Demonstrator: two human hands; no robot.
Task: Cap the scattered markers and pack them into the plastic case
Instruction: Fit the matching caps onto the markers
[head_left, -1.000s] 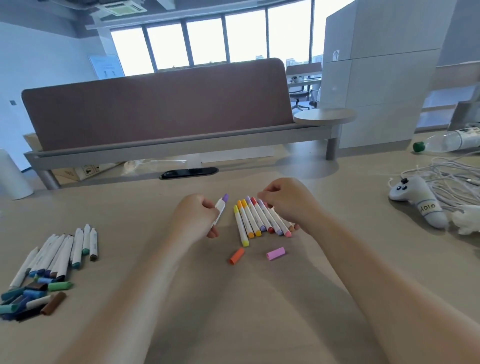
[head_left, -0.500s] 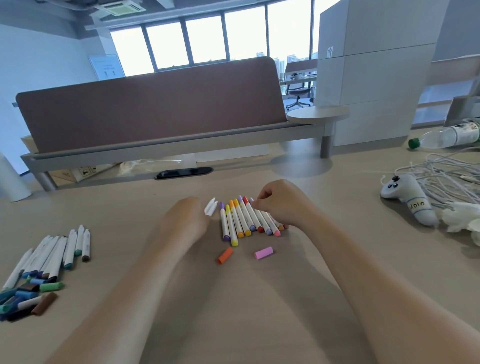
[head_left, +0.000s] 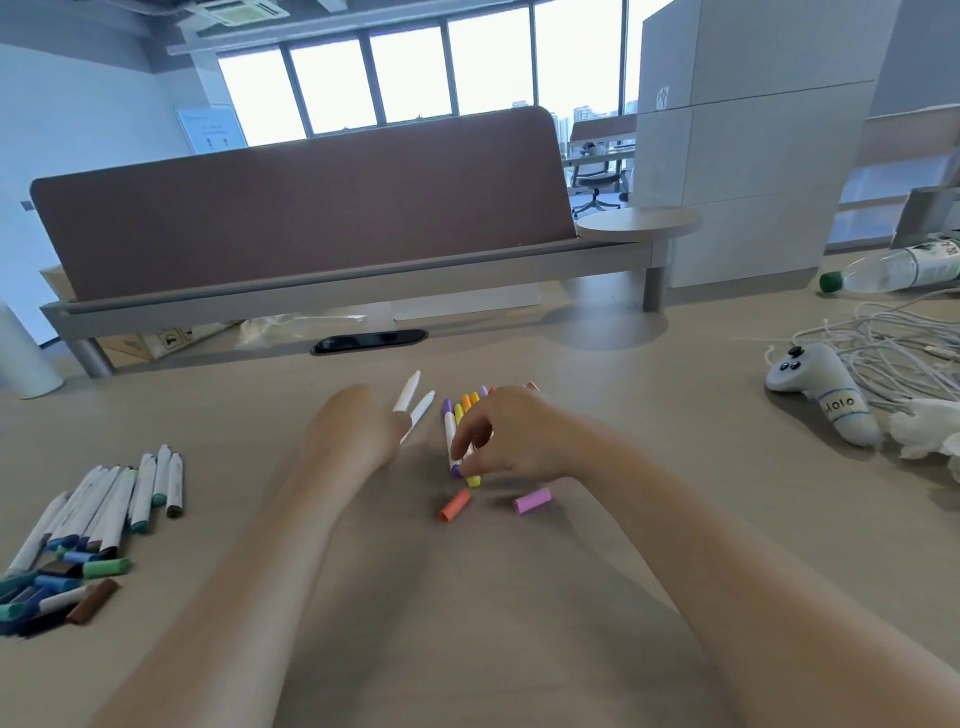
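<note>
1. Left hand (head_left: 358, 434), at 9 o'clock of the marker row (head_left: 467, 402): the fingers are curled round two white marker barrels (head_left: 415, 402), whose tapered ends stick out toward 1 o'clock. It no longer carries the purple marker it held up a second ago.
2. Purple marker (head_left: 450, 435): it now lies flat on the worktop (head_left: 519, 623) as the outermost piece on the row's 9 o'clock side, just beside the yellow one.
3. Marker row: the pieces lie side by side, running 12 to 6 o'clock. Much of the row is hidden under the right hand.
4. Right hand (head_left: 506, 441): it has shifted from the row's 12 o'clock end to its 6 o'clock end. The fingers bend downward, and the fingertips (head_left: 462, 449) touch the near ends of the purple and yellow markers. Whether they pinch one or only press the ends level cannot be told.
5. Orange cap (head_left: 456, 505) and pink cap (head_left: 532, 500): both lie loose at 6 and 5 o'clock of the row, apart from it and unmoved.
6. Second stock (head_left: 119, 493), at 8 o'clock on the worktop: white-barrelled markers, with a heap of loose caps (head_left: 98, 569) on its 6 o'clock side.
7. Plastic case: cannot be made out in view.
8. Assessment: one more marker has joined the row. The two loose caps probably belong to the barrels in the left hand. Packing has not begun.
</note>
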